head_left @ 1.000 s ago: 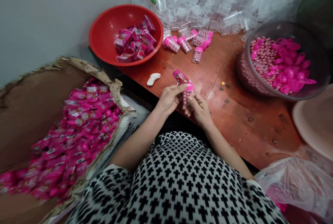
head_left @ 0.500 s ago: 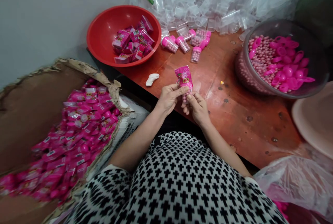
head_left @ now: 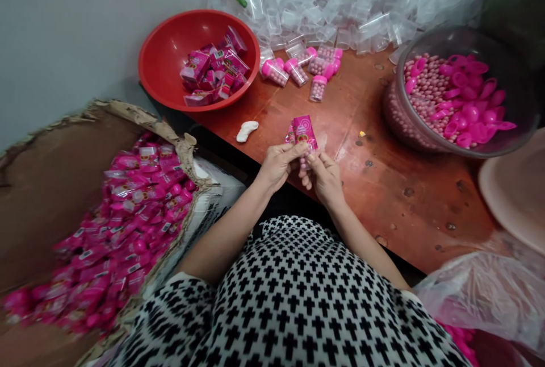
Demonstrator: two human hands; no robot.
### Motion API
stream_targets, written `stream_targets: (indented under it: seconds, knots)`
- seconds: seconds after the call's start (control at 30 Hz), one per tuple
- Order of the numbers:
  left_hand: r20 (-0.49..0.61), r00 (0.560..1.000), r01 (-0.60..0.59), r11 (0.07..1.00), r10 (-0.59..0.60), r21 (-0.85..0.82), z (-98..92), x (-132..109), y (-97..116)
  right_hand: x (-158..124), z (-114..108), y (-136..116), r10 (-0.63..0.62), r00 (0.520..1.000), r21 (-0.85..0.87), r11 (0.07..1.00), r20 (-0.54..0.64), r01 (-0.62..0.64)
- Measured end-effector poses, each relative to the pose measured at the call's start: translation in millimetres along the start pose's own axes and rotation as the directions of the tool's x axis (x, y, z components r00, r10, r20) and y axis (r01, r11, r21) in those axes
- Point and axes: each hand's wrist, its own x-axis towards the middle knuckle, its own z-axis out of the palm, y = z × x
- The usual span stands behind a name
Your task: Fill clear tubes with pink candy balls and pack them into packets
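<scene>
Over the near edge of the wooden table (head_left: pixel 400 213), my left hand (head_left: pixel 277 163) and my right hand (head_left: pixel 324 176) hold a clear tube of pink candy balls (head_left: pixel 303 163) together. A pink printed wrapper (head_left: pixel 304 127) sticks up from its far end, between my left thumb and fingers. My right thumb and fingers pinch the lower part. Fingers hide much of the tube. Beyond the hands lie several filled tubes with pink caps (head_left: pixel 318 88). A small white crumpled piece (head_left: pixel 247 131) rests left of my hands.
A red bowl (head_left: pixel 149 66) holds pink wrapped packs. At right, a dark bowl (head_left: pixel 398 120) contains pink balls and pink spoon-shaped pieces. Clear empty tubes (head_left: pixel 323 9) pile up at the back. A torn carton (head_left: pixel 55 174) of pink packs stands left; a plastic bag (head_left: pixel 489 293) lies right.
The wrapper's top has tilted and dropped slightly toward me, and a second printed part shows at its left. Both hands keep their grip. The view has shifted slightly.
</scene>
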Motion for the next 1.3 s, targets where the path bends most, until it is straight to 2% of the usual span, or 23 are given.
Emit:
stream_targets:
  seconds: [0.07,0.13,0.33,0.47,0.57,0.67,0.7,0.73,0.8,0.83,0.87,0.93,0.97,1.0,1.03,1.1,1.17,1.2,1.23,1.3]
  knots:
    - [0.077,0.996,0.031,0.999,-0.033,0.032,-2.4,-2,0,1,1,-1,0.056,0.998,0.105,0.993,0.013,-0.057]
    - [0.088,0.996,0.027,0.999,-0.030,0.037,-4.5,-3,1,1,1,-2,0.061,0.998,0.141,0.988,0.026,-0.064]
    - [-0.125,0.990,-0.078,0.994,0.068,-0.077,-7.3,-1,2,-3,-5,-3,0.010,0.999,0.199,0.980,0.045,-0.019]
    - [-0.068,0.997,-0.026,0.995,0.020,-0.099,-3.0,-5,-6,1,-7,-3,-0.044,0.999,0.218,0.975,-0.001,0.043]
    - [-0.037,0.999,-0.026,0.993,0.022,-0.115,-0.6,-11,-12,7,-2,-4,-0.029,0.998,0.224,0.974,-0.051,0.040]
    - [-0.121,0.990,-0.087,0.991,0.075,-0.099,-7.8,-24,-6,10,6,-8,-0.008,1.000,0.195,0.981,0.007,0.007]
    - [-0.186,0.973,-0.155,0.984,0.136,-0.092,-13.3,-31,-1,10,8,-11,-0.006,0.999,0.186,0.983,0.039,-0.002]
    - [-0.270,0.937,-0.250,0.965,0.220,-0.081,-20.2,-38,6,10,8,-13,-0.005,0.998,0.177,0.984,0.066,-0.006]
    - [-0.444,0.802,-0.461,0.887,0.401,-0.033,-36.8,-51,21,10,6,-18,-0.015,0.997,0.154,0.988,0.079,0.003]
    - [-0.527,0.713,-0.540,0.841,0.462,0.007,-45.2,-56,28,11,3,-20,-0.026,0.997,0.140,0.990,0.067,0.016]
    - [-0.573,0.656,-0.580,0.814,0.492,0.034,-52.7,-59,33,11,-1,-22,-0.039,0.998,0.127,0.991,0.047,0.033]
    - [-0.580,0.629,-0.572,0.813,0.518,0.106,-63.3,-55,34,14,-10,-24,-0.062,0.998,0.098,0.993,0.001,0.062]
    - [-0.555,0.619,-0.546,0.812,0.556,0.206,-65.7,-47,30,15,-13,-24,-0.067,0.998,0.079,0.995,-0.014,0.068]
    - [-0.457,0.661,-0.482,0.804,0.594,0.348,-66.2,-38,24,16,-17,-24,-0.066,0.998,0.057,0.996,-0.023,0.067]
    - [-0.331,0.694,-0.422,0.733,0.640,0.533,-65.2,-26,16,16,-19,-23,-0.062,0.998,0.031,0.998,-0.028,0.063]
    - [-0.042,0.757,-0.342,0.450,0.652,0.825,-60.0,0,-1,16,-21,-22,-0.047,0.999,-0.023,0.999,-0.020,0.047]
    - [0.124,0.793,-0.288,0.188,0.596,0.939,-54.5,20,-15,14,-21,-20,-0.028,1.000,-0.063,0.998,-0.011,0.027]
    - [0.167,0.800,-0.272,0.101,0.576,0.957,-52.7,28,-20,14,-22,-20,-0.018,1.000,-0.076,0.997,-0.009,0.018]
    - [0.190,0.801,-0.260,0.044,0.567,0.965,-51.8,33,-24,13,-22,-19,-0.010,1.000,-0.085,0.996,-0.008,0.009]
    - [0.211,0.782,-0.257,-0.006,0.586,0.966,-52.9,38,-29,14,-24,-17,0.002,1.000,-0.102,0.995,-0.010,-0.003]
